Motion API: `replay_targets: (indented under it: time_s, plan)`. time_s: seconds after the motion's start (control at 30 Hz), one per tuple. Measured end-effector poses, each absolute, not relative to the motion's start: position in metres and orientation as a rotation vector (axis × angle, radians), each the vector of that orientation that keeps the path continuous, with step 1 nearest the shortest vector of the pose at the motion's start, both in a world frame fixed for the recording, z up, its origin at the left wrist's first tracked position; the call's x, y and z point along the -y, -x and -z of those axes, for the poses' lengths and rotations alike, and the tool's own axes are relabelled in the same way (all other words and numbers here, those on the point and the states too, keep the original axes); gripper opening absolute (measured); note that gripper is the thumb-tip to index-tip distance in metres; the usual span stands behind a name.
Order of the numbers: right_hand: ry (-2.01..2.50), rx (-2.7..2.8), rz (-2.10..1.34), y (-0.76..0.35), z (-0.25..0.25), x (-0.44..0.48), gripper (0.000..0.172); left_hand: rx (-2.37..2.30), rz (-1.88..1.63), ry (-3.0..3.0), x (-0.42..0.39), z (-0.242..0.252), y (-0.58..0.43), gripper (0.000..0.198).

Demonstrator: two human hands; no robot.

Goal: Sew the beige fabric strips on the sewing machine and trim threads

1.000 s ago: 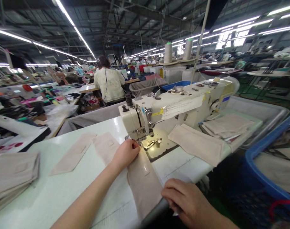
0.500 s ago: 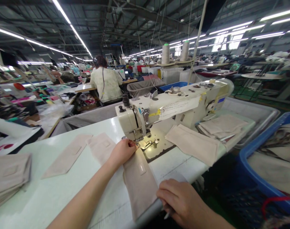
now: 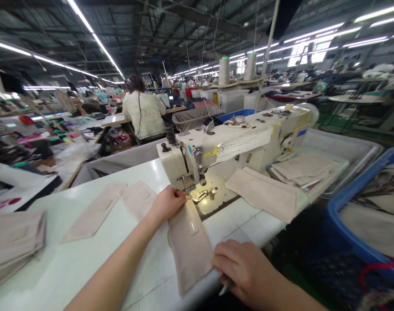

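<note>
A beige fabric piece (image 3: 192,255) with a small light label lies under the head of the sewing machine (image 3: 180,160), its near end at the table's front edge. My left hand (image 3: 167,203) is closed on its far end, fingertips pinched close to the presser foot. My right hand (image 3: 242,268) is curled at the piece's right near corner, touching or almost touching it. From under those fingers pokes the pale tip of a slim tool (image 3: 223,290); the rest of it is hidden in the palm.
Two labelled beige pieces (image 3: 91,214) lie left of the machine, beyond a beige stack (image 3: 15,242). Folded beige pieces (image 3: 263,194) lie on the right, with another pile (image 3: 305,168) behind. A blue basket (image 3: 334,216) stands at right. A person (image 3: 145,110) sits ahead.
Both hands stay nearly in place. The view has shifted slightly, and the tool tip under my right hand shows a little more clearly.
</note>
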State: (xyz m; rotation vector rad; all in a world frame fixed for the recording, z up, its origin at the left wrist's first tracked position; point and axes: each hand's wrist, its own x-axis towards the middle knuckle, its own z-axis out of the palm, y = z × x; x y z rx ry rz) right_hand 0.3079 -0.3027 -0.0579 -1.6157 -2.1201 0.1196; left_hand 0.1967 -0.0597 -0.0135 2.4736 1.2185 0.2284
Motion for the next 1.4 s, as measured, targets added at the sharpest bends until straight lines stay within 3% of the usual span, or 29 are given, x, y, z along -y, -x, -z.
replay_targets:
  time_s: [0.17, 0.33, 0.43, 0.53, 0.6, 0.93, 1.13, 1.33, 1.4]
  plan:
    - [1.602, 2.089, -0.172, -0.308, 0.052, 0.305, 0.022, -1.249, -0.436, -2.616, 0.06, 0.011, -0.16, 0.032]
    - [1.556, 2.135, -0.094, -0.31, 0.051, 0.311, 0.03, -1.445, -0.262, -3.038, 0.071, 0.011, -0.116, 0.036]
    - [1.55, 2.157, -0.083, -0.311, 0.052, 0.313, 0.031, -0.875, -0.466, -3.089, 0.113, 0.014, -0.111, 0.029]
    - [1.558, 2.175, -0.094, -0.312, 0.051, 0.312, 0.033, -0.124, -0.389, -3.001, 0.162, 0.026, -0.113, 0.037]
    - [1.569, 2.173, -0.105, -0.312, 0.051, 0.31, 0.035, 0.003, -0.41, -3.044, 0.182, 0.036, -0.112, 0.042]
    - [1.641, 2.162, -0.248, -0.317, 0.05, 0.295, 0.041, 0.017, -0.595, -3.043, 0.171, 0.052, -0.113, 0.047]
    - [1.663, 2.16, -0.312, -0.32, 0.042, 0.285, 0.035, -0.033, -0.551, -3.023, 0.169, 0.041, -0.118, 0.045]
    - [1.799, 1.77, -0.053, -0.34, 0.044, 0.278, 0.037, -0.093, -0.53, -3.0, 0.165, 0.022, -0.125, 0.038]
    - [1.936, 1.577, 0.106, -0.354, 0.044, 0.275, 0.03, -0.108, -0.477, -2.995, 0.161, 0.021, -0.125, 0.036]
